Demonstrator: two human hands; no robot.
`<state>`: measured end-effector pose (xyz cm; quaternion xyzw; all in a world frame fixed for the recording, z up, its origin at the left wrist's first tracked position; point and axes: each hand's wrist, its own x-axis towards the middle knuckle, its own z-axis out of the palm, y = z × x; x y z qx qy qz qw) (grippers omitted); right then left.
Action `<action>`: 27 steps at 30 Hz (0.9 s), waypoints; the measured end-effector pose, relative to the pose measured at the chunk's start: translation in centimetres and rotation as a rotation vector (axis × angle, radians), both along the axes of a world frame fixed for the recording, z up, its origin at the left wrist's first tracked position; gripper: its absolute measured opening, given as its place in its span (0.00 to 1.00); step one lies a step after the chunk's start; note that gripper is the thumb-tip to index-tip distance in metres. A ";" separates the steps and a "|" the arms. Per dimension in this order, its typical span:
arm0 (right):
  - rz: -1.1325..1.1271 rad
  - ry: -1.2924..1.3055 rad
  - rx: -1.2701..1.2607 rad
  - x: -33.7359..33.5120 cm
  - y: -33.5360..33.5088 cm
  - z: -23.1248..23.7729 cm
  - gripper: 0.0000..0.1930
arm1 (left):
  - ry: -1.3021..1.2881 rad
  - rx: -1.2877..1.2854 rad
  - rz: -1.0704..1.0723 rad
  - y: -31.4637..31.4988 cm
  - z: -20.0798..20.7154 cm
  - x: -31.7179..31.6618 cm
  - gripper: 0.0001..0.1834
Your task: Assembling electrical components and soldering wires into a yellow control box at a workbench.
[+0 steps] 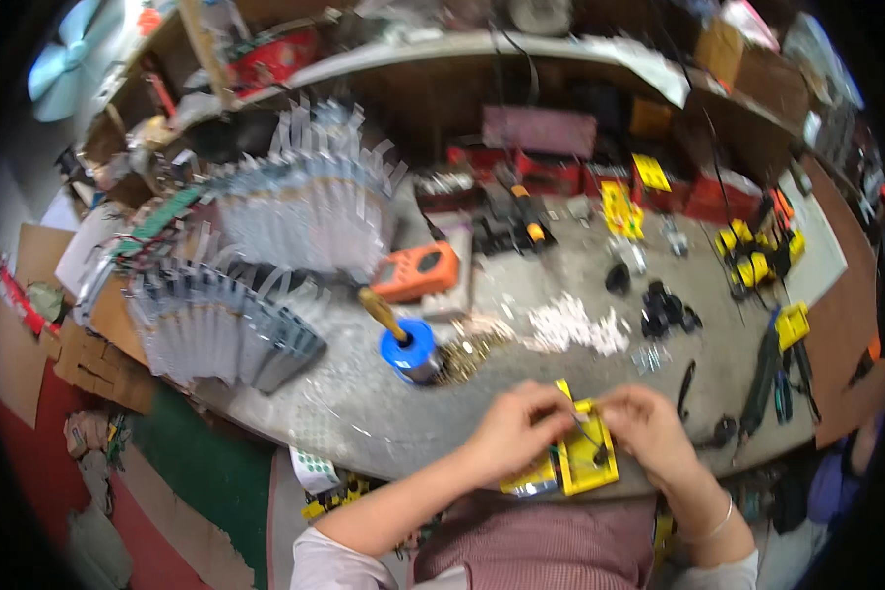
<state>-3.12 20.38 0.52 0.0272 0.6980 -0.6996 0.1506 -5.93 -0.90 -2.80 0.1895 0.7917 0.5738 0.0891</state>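
Observation:
At the table's near edge a shallow yellow plastic casing (582, 478) lies with its inside facing up, a dark wire (594, 444) and a small black part within it. My left hand (517, 433) reaches over the casing's left side, fingers closed in a pinch by the wire. Over the upper right edge, my right hand (651, 429) is closed too, thumb and fingertips together. Whatever sits between the fingertips of either hand is too small to make out. Another yellow piece with a shiny surface (531, 484) shows partly beneath my left hand.
Beyond my hands lie white small parts (578, 324), brass-coloured pieces (470, 356) and black parts (667, 311). A blue spool (409, 346) and orange meter (418, 273) stand left of them. Plastic-wrapped bundles (300, 218) fill the left; pliers (761, 385) lie right. Red bins (551, 175) line the back.

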 end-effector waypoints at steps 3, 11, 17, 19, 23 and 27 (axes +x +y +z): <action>-0.022 0.123 0.040 0.6 0.0 2.6 0.12 | 0.120 0.130 0.060 -0.9 0.0 -0.2 0.08; 0.061 0.416 0.408 3.5 -0.2 2.0 0.10 | -0.047 0.225 0.018 -2.6 2.2 1.3 0.09; 0.116 0.604 0.502 1.6 -1.1 1.2 0.04 | -0.159 0.197 -0.007 -1.2 3.2 1.0 0.10; 0.098 0.568 0.492 1.1 -1.6 1.2 0.03 | -0.125 0.279 -0.010 -1.1 2.1 0.8 0.09; 0.227 0.577 0.508 -0.8 -1.7 -0.2 0.04 | 0.072 0.121 0.032 -0.9 2.0 1.4 0.07; 0.167 0.301 0.475 -1.4 -0.5 3.4 0.06 | 0.345 -0.089 0.056 -0.3 2.5 1.1 0.06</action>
